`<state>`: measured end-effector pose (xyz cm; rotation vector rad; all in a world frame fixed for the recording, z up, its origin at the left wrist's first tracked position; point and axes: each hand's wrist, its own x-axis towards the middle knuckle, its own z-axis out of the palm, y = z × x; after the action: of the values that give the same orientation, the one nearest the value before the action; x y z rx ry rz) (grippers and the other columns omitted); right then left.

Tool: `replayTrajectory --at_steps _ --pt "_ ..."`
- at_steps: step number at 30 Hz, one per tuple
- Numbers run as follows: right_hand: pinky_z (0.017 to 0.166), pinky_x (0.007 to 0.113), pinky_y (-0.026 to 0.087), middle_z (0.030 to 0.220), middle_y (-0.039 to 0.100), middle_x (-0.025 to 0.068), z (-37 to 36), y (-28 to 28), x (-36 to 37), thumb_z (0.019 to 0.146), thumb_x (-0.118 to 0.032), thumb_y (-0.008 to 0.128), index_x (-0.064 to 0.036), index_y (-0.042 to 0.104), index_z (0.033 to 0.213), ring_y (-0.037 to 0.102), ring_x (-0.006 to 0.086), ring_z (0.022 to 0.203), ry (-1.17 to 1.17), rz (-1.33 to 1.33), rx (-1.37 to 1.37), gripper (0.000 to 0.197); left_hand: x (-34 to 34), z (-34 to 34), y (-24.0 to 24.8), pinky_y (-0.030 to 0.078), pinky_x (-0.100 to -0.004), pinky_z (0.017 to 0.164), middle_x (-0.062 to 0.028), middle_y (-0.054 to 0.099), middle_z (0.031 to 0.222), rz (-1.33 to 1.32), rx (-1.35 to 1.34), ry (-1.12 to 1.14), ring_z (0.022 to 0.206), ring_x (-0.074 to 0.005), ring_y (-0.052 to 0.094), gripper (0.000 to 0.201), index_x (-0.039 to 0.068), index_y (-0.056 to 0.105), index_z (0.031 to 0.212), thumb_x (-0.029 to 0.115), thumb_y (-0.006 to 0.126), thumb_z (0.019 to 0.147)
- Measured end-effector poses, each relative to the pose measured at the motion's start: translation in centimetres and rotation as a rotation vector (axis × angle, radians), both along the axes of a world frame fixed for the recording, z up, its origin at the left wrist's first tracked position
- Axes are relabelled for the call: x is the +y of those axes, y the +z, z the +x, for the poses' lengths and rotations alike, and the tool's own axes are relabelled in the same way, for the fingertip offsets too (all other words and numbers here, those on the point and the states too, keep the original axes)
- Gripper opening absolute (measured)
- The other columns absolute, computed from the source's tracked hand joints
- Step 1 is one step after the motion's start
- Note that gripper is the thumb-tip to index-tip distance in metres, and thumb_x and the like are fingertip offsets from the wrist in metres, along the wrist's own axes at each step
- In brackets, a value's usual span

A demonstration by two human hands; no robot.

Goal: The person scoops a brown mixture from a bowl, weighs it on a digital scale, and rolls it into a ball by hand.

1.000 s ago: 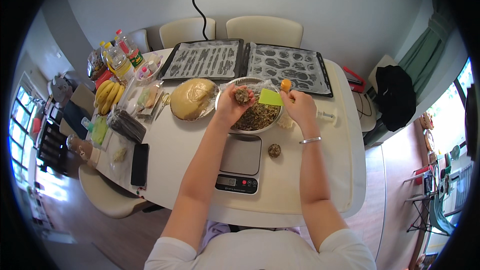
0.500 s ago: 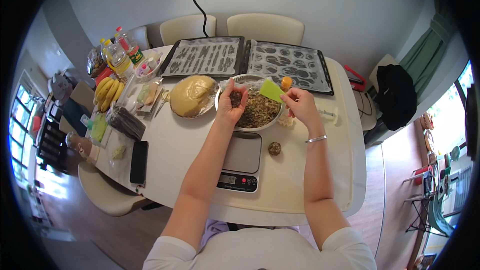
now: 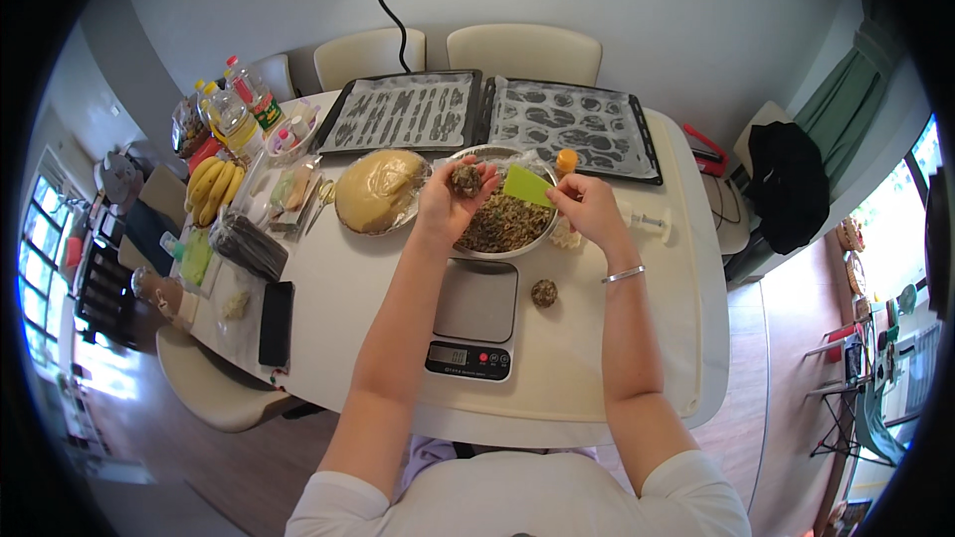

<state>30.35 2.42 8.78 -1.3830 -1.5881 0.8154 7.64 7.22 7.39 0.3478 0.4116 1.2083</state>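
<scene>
My left hand cups a round ball of brown crumbly filling at the left rim of the bowl. Between the fingertips of my right hand is a flat light-green scraper, held over the bowl. The white bowl holds a loose heap of chopped brown-green filling. Nearer to me, a second filling ball rests on the mat, just right of the digital kitchen scale. Nothing lies on the scale's plate.
Left of the bowl sits a lump of yellow dough under plastic film. Two dark baking trays lined with sheets stand at the back. Bananas, oil bottles and a phone are at left, a clear syringe-like plunger at right.
My left hand has turned and opened more toward me, so the ball in it shows more fully. The scraper and my right hand have shifted slightly left.
</scene>
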Motion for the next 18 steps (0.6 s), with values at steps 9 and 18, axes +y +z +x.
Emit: replayTrajectory --at_steps 9,18 --pt "0.042 0.024 0.04 0.059 0.058 0.0008 -0.1 0.1 -0.1 0.088 -0.019 0.067 0.0005 0.061 0.076 0.05 0.0056 0.046 0.007 -0.014 0.033 0.024 1.6 -1.4 -2.6 0.059 -0.0377 0.085 -0.0079 0.065 0.092 -0.146 -0.09 -0.096 0.087 -0.0244 0.066 0.02 0.005 0.059 0.099 0.019 0.068 0.089" --pt "0.042 0.021 0.042 0.062 0.06 0.0002 0.6 -1.0 0.5 0.09 -0.019 0.066 -0.0017 0.062 0.078 0.053 0.004 0.051 0.005 0.073 -0.068 0.021 0.8 1.5 -0.8 0.056 -0.0251 0.061 -0.0033 0.056 0.077 -0.189 -0.088 0.011 0.065 -0.0132 0.056 0.02 0.006 0.055 0.088 0.014 0.073 0.086"
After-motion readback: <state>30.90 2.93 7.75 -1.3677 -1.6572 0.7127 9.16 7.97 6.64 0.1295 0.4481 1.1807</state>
